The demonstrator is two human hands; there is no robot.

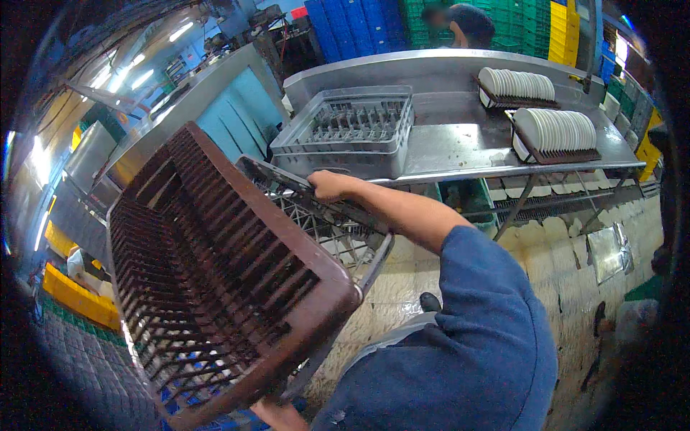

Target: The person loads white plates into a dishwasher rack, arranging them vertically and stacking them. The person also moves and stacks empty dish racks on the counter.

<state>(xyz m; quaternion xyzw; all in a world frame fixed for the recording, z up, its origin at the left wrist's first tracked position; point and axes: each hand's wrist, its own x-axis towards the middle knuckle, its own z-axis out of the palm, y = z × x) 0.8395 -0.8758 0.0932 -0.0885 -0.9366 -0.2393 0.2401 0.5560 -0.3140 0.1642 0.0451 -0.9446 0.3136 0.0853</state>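
A large brown plastic dish rack (pixel 215 269) with slatted sides is tilted up in front of me. Behind its upper right edge shows a grey dishwasher rack (pixel 372 215) with an open grid. My right hand (pixel 331 186) is closed around the grey rack's upper rim, the arm in a blue sleeve stretched across. At the bottom edge, my left hand (pixel 280 415) grips the underside of the brown rack, its fingers mostly hidden. On the steel table (pixel 447 153) stands a grey peg rack (pixel 345 124); further right, white plates (pixel 555 129) stand upright in a brown rack (pixel 571 156).
More upright white plates (pixel 517 83) stand in a second brown rack at the table's back. A green crate (pixel 466 199) sits under the table. Blue, green and yellow crates (pixel 563 32) are stacked beyond, where another person (pixel 471 24) bends over. A steel counter (pixel 188 97) stands left.
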